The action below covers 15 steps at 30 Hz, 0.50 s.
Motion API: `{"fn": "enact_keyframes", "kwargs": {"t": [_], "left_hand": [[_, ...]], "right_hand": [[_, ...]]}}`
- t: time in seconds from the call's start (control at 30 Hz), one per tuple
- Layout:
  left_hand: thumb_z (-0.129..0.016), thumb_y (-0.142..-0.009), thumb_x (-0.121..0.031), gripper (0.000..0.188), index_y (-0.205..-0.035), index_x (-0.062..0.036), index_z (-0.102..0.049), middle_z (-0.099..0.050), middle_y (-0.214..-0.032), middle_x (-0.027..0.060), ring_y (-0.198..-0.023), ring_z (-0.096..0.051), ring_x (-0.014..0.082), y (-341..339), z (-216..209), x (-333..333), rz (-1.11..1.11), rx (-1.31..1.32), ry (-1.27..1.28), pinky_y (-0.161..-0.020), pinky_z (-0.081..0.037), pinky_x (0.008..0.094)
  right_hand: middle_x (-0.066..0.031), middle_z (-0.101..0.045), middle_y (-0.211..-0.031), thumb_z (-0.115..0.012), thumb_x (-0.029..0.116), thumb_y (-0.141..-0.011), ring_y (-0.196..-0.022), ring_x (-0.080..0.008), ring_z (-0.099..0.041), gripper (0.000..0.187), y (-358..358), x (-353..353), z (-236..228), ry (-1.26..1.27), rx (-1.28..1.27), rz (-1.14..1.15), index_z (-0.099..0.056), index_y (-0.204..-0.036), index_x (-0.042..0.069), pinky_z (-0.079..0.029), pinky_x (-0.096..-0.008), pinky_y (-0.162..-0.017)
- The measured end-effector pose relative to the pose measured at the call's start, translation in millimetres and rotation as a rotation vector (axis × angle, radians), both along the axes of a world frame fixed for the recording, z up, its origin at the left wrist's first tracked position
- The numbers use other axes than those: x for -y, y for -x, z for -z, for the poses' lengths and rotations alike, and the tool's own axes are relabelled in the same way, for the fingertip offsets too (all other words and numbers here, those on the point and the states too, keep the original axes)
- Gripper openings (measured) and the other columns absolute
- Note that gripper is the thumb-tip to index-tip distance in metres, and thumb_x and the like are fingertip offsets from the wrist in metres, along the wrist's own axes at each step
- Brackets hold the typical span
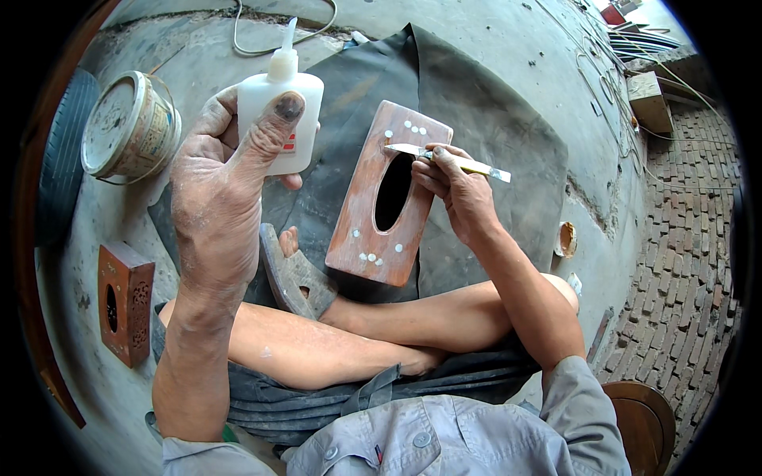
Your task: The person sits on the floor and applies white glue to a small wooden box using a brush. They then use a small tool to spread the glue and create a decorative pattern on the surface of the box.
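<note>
My left hand (230,174) is wrapped round a white plastic squeeze bottle (278,103) with a pointed nozzle, held upright well above the ground. In my right hand (464,186) is a craft knife (486,169) with a pale yellow handle. Its blade points left over the top face of a reddish wooden tissue box (361,198), near the upper end of the oval opening; whether the tip touches the wood I cannot tell. Small round pale inlays sit in clusters at both ends of that face. The box lies tilted on a dark rubber sheet (508,119).
A finished-looking carved tissue box (119,305) stands at the left. Behind it are a lidded bucket (131,127) and a tyre (67,159). My crossed legs (317,341) are close to the sheet. A small round container (566,239) lies right of it, before brick paving (675,262).
</note>
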<state>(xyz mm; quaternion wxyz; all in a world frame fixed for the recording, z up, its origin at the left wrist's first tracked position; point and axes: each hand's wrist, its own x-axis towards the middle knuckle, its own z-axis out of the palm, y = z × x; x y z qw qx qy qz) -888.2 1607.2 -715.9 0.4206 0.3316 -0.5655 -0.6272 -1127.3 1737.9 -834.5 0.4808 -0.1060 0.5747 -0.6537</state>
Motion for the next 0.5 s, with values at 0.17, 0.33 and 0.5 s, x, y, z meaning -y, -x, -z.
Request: {"fn": "enact_keyframes", "kwargs": {"t": [0.17, 0.33, 0.5], "left_hand": [[-0.074, -0.094, -0.035, 0.054, -0.129, 0.0014, -0.057, -0.071, -0.109, 0.0147, -0.099, -0.072, 0.0192, -2.4, 3.7, 1.6, 0.062, 0.051, 0.020, -0.062, -0.057, 0.0232], [-0.075, -0.094, -0.036, 0.054, -0.129, 0.0013, -0.057, -0.071, -0.109, 0.0131, -0.099, -0.072, 0.0181, -2.1, 2.1, -0.3, 0.062, 0.066, 0.023, -0.062, -0.057, 0.0227], [-0.075, -0.093, -0.035, 0.055, -0.129, 0.0016, -0.057, -0.071, -0.108, 0.0130, -0.098, -0.072, 0.0176, -1.1, 5.0, -3.1, 0.050, 0.077, 0.022, -0.062, -0.057, 0.0223]], "right_hand": [[-0.0112, -0.070, -0.106, -0.064, 0.021, -0.102, -0.098, -0.0172, -0.073, 0.030, -1.2, 0.8, -3.4, -0.011, 0.000, -0.018, -0.060, -0.123, 0.000, -0.062, -0.0278, -0.090], [-0.0103, -0.069, -0.110, -0.064, 0.023, -0.102, -0.099, -0.0163, -0.072, 0.032, -0.4, 2.8, -1.6, -0.025, -0.005, -0.037, -0.060, -0.125, 0.001, -0.062, -0.0270, -0.090], [-0.0099, -0.069, -0.111, -0.064, 0.022, -0.102, -0.099, -0.0162, -0.072, 0.032, 0.6, 3.5, -2.4, -0.043, -0.005, -0.032, -0.060, -0.126, 0.002, -0.062, -0.0265, -0.089]]}}
